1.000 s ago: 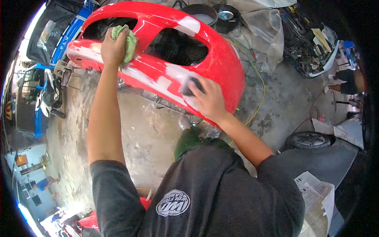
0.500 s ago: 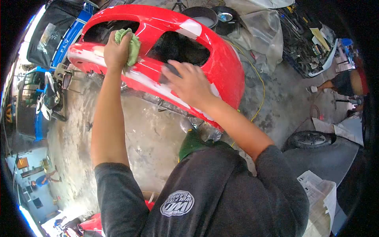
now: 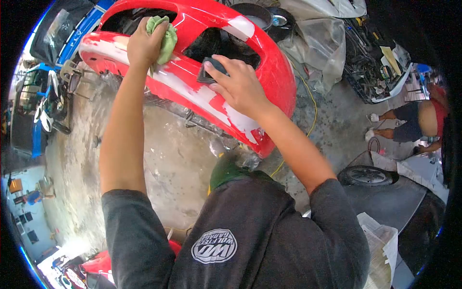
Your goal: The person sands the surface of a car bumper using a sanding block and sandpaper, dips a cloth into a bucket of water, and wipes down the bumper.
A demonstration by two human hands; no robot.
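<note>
A glossy red car bumper (image 3: pixel 191 26) with whitish patches and two dark openings spans the upper part of the view. At its left portion, my left hand (image 3: pixel 144 45) is closed round a crumpled green cloth (image 3: pixel 167 45) against the bumper. My right hand (image 3: pixel 240 84) grips a dark block (image 3: pixel 208 70) between thumb and fingers, resting on the red surface just below the right-hand opening. Whitish patches (image 3: pixel 199 96) run along the bumper's lower side, between and below my hands.
Wheel (image 3: pixel 366 176) and grey panel with newspaper (image 3: pixel 380 241) at right. Another person (image 3: pixel 418 118) stands at the far right; someone in blue (image 3: pixel 34 196) is far left. Plastic sheeting (image 3: pixel 317 45), a black basin (image 3: pixel 255 17) and a yellow cable (image 3: pixel 314 120) lie beyond the bumper.
My right hand has moved the dark block up and left from the whitish patch to the red area near the opening. My left hand keeps the cloth. The person at right shows more fully.
</note>
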